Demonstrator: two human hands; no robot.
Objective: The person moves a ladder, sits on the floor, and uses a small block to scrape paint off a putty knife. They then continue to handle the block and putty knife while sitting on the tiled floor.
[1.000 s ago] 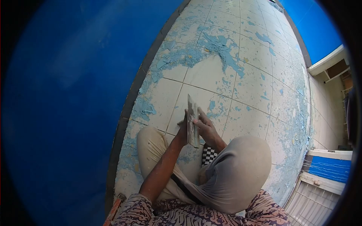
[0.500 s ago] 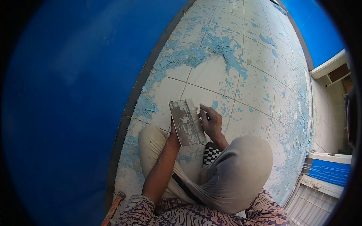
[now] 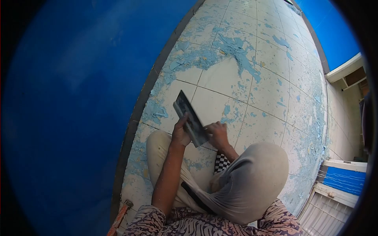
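Observation:
My left hand (image 3: 181, 135) is closed around a wide putty knife (image 3: 191, 120), thumb lying on its face. The knife is tilted, with its long blade running from upper left to lower right, and it looks dark and a little smeared by motion. At its lower right side is my right hand (image 3: 219, 135), fingers bent in and their tips reaching the blade's edge. What those fingertips hold, if anything, is hidden. Both hands are above my crossed legs, between my knees (image 3: 260, 169).
White floor tiles (image 3: 220, 84) are littered with light blue paint flakes (image 3: 238, 53). On the left rises a blue wall (image 3: 78, 98) with a dark base strip. An orange-handled tool (image 3: 120, 216) lies at lower left. A white grated door (image 3: 325, 212) stands at right.
The putty knife has turned in my left hand, from showing its broad spattered face to a steeper, darker side. My right hand has moved slightly down, and its fingers have curled in.

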